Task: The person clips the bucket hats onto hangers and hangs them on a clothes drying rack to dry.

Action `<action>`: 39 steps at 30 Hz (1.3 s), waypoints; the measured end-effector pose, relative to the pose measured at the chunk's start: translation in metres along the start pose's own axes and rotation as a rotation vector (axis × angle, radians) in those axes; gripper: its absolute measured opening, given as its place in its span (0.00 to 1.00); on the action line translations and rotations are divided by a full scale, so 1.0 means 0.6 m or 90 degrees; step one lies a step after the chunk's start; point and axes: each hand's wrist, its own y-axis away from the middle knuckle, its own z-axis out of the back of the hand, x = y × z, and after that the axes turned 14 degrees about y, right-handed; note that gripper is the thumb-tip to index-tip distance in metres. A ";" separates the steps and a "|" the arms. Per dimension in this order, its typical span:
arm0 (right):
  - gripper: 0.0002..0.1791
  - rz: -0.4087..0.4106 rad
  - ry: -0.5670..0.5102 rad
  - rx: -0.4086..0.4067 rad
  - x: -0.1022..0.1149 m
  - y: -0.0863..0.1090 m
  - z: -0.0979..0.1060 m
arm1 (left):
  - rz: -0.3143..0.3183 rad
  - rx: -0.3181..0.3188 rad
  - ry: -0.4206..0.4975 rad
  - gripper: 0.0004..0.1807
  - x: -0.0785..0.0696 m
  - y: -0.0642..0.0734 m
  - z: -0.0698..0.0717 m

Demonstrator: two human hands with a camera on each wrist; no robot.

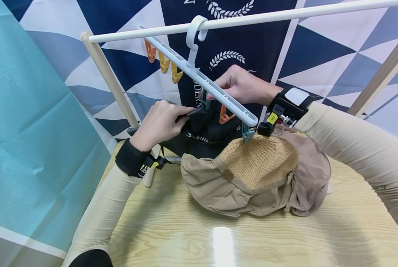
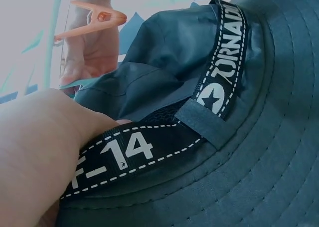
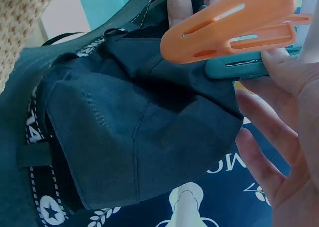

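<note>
Fingers of the left hand (image 1: 162, 122) pinched the black hat (image 1: 199, 128) below the hanger (image 1: 219, 91), beyond the straw hat (image 1: 260, 159); those of the right hand (image 1: 244, 87) pinched the green clip (image 1: 204, 99). Too shallow a bite might have dropped the black hat; a tug might have tilted the hanger.

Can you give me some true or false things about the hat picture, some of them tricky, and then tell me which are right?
1. The white hanger hangs from a white rod. True.
2. The left hand holds the dark hat. True.
3. A heart is printed on that hat's band. False: the band shows a star.
4. The right hand pinches a teal clip. True.
5. Every clip is teal. False: there are orange clips and yellow clips too.
6. Both wrists are bare. False: each wears a black band.
</note>
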 end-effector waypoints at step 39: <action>0.10 -0.108 0.041 0.054 0.006 0.013 0.005 | 0.022 0.011 0.012 0.14 0.007 0.004 -0.017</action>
